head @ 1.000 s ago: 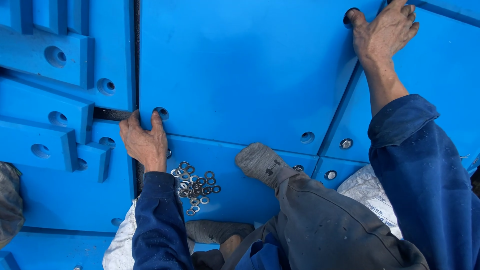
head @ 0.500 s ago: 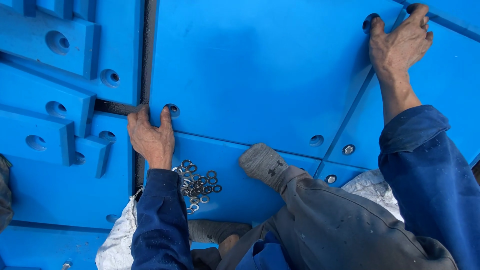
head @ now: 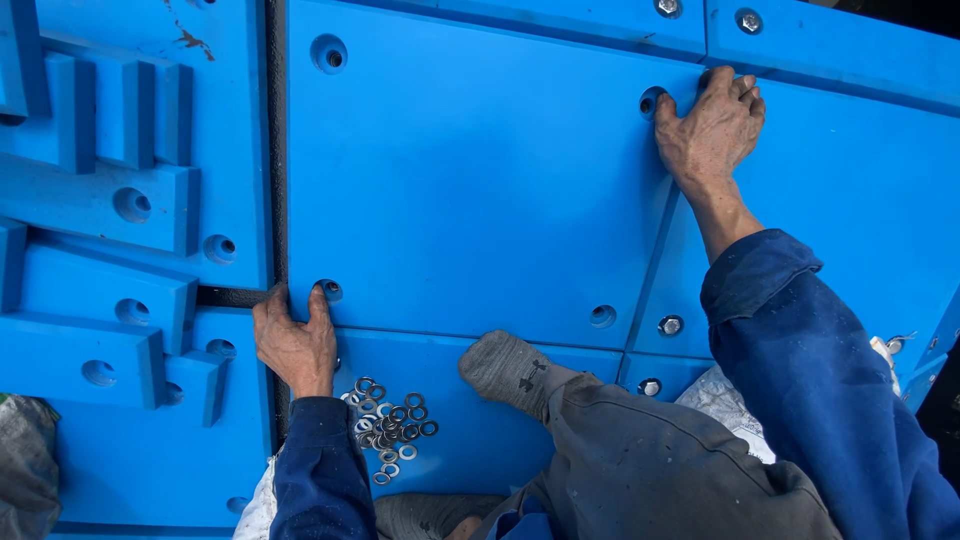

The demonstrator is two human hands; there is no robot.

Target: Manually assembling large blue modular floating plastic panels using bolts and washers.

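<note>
Since the earlier frame, both hands have stayed on the large blue panel (head: 470,190): left hand (head: 295,345) curled over its lower-left corner, right hand (head: 712,128) clamped on its upper-right edge. It looks heavy, stiff, slick; edges suit gripping. Washers (head: 390,428) lie near.

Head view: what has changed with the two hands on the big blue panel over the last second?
Little beyond the camera's shift. The right hand stays at the panel's upper right corner, fingers beside the bolt hole. The left hand stays gripping the lower left corner at the dark gap. Nothing was picked up or let go. The washers and socked foot lie unchanged.
</note>
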